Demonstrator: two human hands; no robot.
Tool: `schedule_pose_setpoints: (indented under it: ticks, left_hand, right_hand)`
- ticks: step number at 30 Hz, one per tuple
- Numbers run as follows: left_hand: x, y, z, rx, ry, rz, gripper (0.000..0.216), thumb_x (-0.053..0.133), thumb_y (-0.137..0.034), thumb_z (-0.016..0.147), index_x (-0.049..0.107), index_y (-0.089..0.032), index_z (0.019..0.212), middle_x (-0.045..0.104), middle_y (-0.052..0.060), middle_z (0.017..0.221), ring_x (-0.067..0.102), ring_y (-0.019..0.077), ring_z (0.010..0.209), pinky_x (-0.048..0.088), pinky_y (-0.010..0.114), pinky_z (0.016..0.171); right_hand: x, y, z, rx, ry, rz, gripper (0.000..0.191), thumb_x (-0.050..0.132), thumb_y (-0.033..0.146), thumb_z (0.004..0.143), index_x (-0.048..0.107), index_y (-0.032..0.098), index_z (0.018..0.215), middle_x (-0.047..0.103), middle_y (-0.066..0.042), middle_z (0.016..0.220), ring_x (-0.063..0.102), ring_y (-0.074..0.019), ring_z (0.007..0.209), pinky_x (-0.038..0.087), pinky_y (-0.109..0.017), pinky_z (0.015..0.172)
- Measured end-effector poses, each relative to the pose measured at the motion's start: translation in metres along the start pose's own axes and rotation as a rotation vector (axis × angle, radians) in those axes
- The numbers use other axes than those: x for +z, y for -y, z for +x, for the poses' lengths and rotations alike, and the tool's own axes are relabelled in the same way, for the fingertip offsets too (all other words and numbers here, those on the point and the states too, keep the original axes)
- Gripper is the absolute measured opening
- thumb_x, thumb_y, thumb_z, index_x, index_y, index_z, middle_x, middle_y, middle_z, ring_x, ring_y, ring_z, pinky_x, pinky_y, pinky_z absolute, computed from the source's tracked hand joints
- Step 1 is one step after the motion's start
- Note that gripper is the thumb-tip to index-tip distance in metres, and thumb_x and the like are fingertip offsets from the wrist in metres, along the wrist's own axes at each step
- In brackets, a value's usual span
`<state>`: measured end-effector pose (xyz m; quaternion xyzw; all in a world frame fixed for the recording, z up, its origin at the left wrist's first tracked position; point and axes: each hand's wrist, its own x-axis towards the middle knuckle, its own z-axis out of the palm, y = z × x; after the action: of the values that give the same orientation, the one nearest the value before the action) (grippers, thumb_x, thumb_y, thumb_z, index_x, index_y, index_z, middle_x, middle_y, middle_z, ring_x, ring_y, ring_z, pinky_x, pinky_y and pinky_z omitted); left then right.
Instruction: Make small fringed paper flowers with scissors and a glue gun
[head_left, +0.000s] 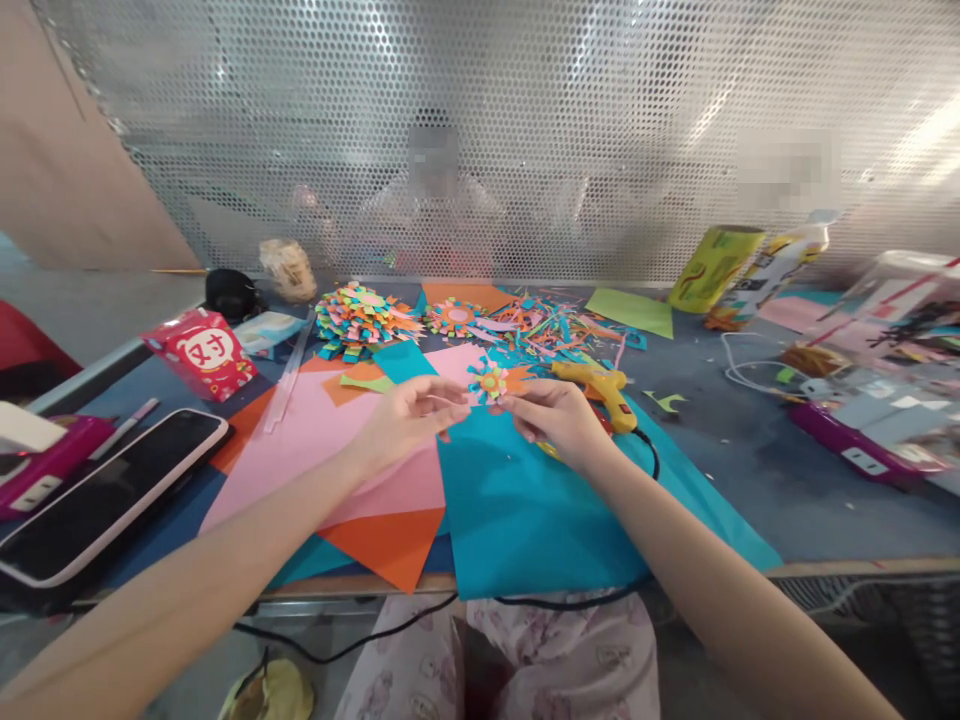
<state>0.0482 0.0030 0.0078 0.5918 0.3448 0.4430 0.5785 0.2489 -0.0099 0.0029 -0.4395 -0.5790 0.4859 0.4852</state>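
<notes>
A small paper flower (493, 381) with blue, orange and pink petals is held above the table between both hands. My left hand (409, 413) pinches a thin pink strip that runs to the flower's left edge. My right hand (553, 417) pinches the flower's right side with fingers closed. Under the hands lie sheets of coloured paper: a blue sheet (525, 510), a pink sheet (322, 440) and an orange sheet (390, 545). A yellow glue gun (600, 385) lies just right of my right hand, its black cord trailing off the table edge.
Finished paper flowers (361, 318) and a heap of paper scraps (547, 325) lie at the back. A phone (97, 500), a red packet (202, 352) and a ruler (289, 375) sit left. Purple tools and boxes crowd the right (862, 440). Another person sits behind the mesh screen (439, 200).
</notes>
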Motion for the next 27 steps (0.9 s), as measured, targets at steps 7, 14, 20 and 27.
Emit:
schedule_pose_setpoints:
  ticks: [7, 14, 20, 27]
  left_hand:
    - [0.009, 0.005, -0.002, 0.069, -0.057, 0.138, 0.028, 0.077, -0.035, 0.065, 0.059, -0.015, 0.073, 0.057, -0.004, 0.060, 0.053, 0.0084, 0.052, 0.043, 0.022, 0.052]
    - [0.003, 0.003, -0.001, 0.064, 0.046, 0.338, 0.021, 0.069, -0.032, 0.067, 0.058, -0.015, 0.068, 0.057, -0.002, 0.066, 0.053, 0.0099, 0.059, 0.042, 0.022, 0.054]
    - [0.007, 0.003, 0.000, 0.029, 0.165, 0.393, 0.012, 0.066, -0.023, 0.063, 0.057, -0.016, 0.064, 0.057, -0.002, 0.064, 0.051, 0.0093, 0.060, 0.040, 0.021, 0.054]
    - [-0.001, 0.003, 0.003, -0.008, 0.107, 0.308, 0.017, 0.069, -0.029, 0.066, 0.062, -0.015, 0.074, 0.062, 0.000, 0.071, 0.053, 0.0092, 0.057, 0.042, 0.022, 0.053]
  right_hand:
    - [0.002, -0.001, -0.003, -0.038, 0.061, -0.115, 0.037, 0.074, 0.054, 0.066, 0.073, 0.017, 0.070, 0.056, 0.002, 0.048, 0.043, -0.0083, 0.040, 0.034, -0.025, 0.042]
    - [0.001, 0.000, -0.002, -0.171, -0.022, -0.305, 0.039, 0.073, 0.048, 0.067, 0.067, 0.021, 0.094, 0.071, -0.007, 0.095, 0.065, -0.0202, 0.080, 0.048, -0.030, 0.063]
    - [0.003, 0.007, 0.003, -0.178, 0.073, -0.336, 0.032, 0.072, 0.034, 0.067, 0.065, 0.021, 0.096, 0.070, -0.004, 0.085, 0.063, -0.0181, 0.078, 0.044, -0.031, 0.066]
    - [-0.005, 0.003, 0.005, -0.106, 0.110, -0.190, 0.030, 0.078, 0.035, 0.062, 0.068, 0.020, 0.087, 0.069, -0.002, 0.080, 0.063, -0.0175, 0.076, 0.048, -0.032, 0.070]
